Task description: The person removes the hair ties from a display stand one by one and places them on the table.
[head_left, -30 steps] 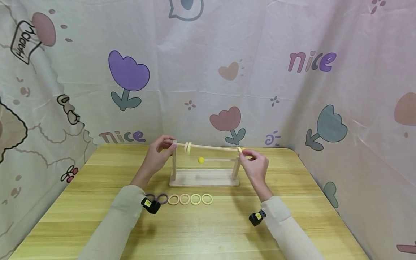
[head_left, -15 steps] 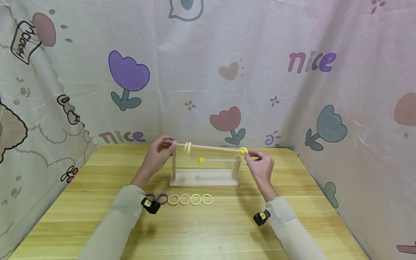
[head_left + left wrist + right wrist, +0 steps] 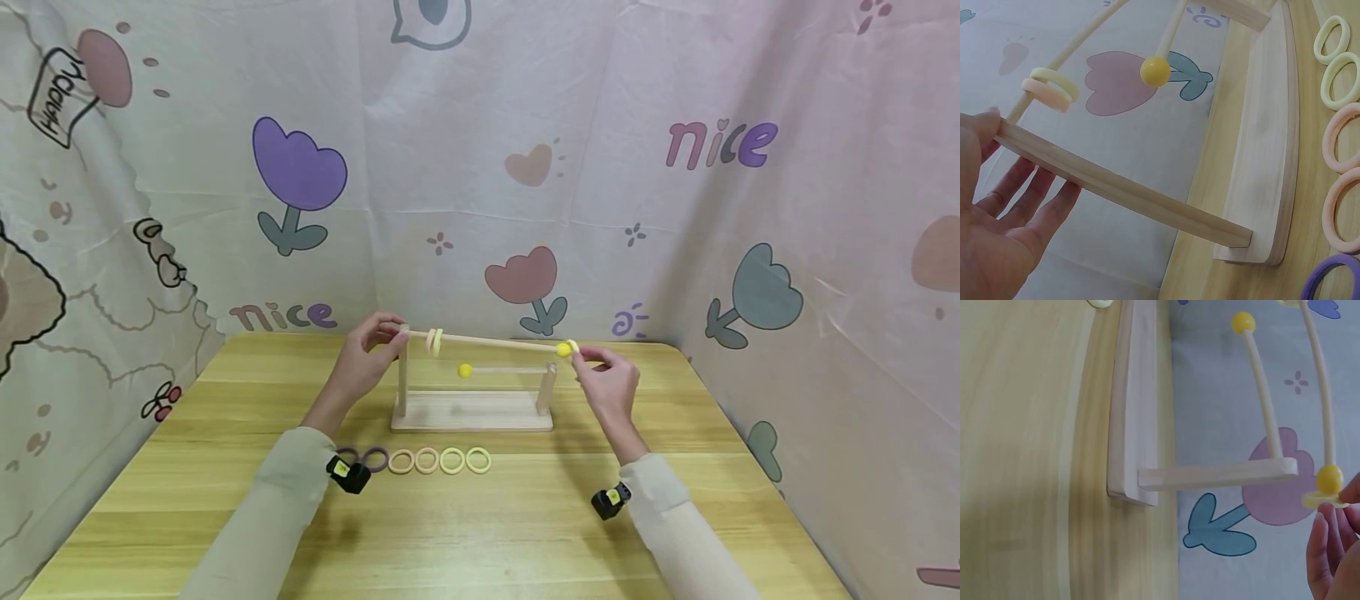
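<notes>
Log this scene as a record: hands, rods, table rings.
Left hand: grips top of left post
Right hand: pinches yellow ring at ball end of upper rod
Rings near left post: pink ring, pale yellow ring, both on upper rod
Lower rod: from right post, yellow ball at free end
Table: purple rings, pink rings, pale yellow rings, two each

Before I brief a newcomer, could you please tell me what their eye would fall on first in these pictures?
Probably the bright yellow ball ending the upper rod of the wooden stand, beside the pale yellow ring the right hand pinches. Next might come the row of purple, peach and pale yellow rings in front of the stand, then the large purple tulip printed on the backdrop at the head view's upper left.
</notes>
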`<state>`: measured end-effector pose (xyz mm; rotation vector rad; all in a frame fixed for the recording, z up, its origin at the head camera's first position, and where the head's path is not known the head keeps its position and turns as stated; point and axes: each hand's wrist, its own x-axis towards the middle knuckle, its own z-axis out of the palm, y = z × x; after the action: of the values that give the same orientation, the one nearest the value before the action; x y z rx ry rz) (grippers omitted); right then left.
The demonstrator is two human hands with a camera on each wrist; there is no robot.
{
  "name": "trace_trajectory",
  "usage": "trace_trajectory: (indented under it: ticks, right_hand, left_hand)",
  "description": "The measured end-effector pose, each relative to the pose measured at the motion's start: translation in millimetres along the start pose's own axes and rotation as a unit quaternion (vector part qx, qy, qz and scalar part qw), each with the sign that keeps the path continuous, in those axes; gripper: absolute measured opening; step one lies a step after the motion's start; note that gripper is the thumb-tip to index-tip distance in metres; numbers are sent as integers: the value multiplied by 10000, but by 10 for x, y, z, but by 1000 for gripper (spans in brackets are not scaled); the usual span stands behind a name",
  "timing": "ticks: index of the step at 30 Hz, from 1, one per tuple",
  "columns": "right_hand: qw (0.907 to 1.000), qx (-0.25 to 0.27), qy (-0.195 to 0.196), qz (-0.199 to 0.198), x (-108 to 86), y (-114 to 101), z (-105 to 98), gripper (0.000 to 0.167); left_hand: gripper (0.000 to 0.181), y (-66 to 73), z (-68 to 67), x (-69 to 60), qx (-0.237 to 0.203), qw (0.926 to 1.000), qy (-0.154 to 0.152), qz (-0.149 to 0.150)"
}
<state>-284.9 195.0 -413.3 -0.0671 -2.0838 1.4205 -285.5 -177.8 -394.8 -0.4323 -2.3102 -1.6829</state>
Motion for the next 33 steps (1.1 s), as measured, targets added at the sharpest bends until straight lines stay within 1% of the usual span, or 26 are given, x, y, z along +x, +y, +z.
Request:
trace_trajectory:
  ticks: [4, 8, 10, 12, 15, 18, 19, 22, 26, 30, 33]
  right_hand:
    - [9994, 64, -259, 202, 17, -33, -82, 17]
    - [9980, -59, -526, 347, 31, -66, -174, 18]
    - [9961, -131, -786, 388, 34, -86, -227, 19]
    - [9917, -181, -1191, 442, 33, -107, -282, 21]
    - [9793, -264, -1925, 568, 33, -130, -351, 23]
    - [9621, -398, -2631, 604, 28, -137, -384, 25]
    - [9569, -434, -2807, 607, 25, -138, -384, 24]
    - [9402, -578, -3326, 444, 10, -124, -363, 21]
    - [9203, -676, -3851, 115, -26, -78, -308, 14]
    - [9001, -561, -4312, -285, -68, -17, -247, 10]
    - [8876, -478, -4557, -476, -104, 22, -201, 9]
  left_hand:
    - [30, -12, 6, 1, -22, 10000, 28, -15]
    - [34, -11, 12, 1, -3, 10000, 37, -32]
    - [36, -12, 13, 1, -1, 10000, 31, -39]
    - [37, -14, 13, 4, -6, 10000, 21, -39]
    - [37, -15, 11, 6, -21, 10000, 18, -39]
    - [35, -16, 9, 6, -26, 10000, 14, -49]
    - [34, -15, 8, 6, -26, 10000, 12, -54]
    - [32, -11, 7, 4, -28, 10000, 0, -54]
    - [32, -6, 9, 4, -23, 10000, 1, -59]
    - [32, -2, 9, 2, 30, 10000, 22, -89]
    - [32, 4, 7, -2, 54, 9999, 25, -100]
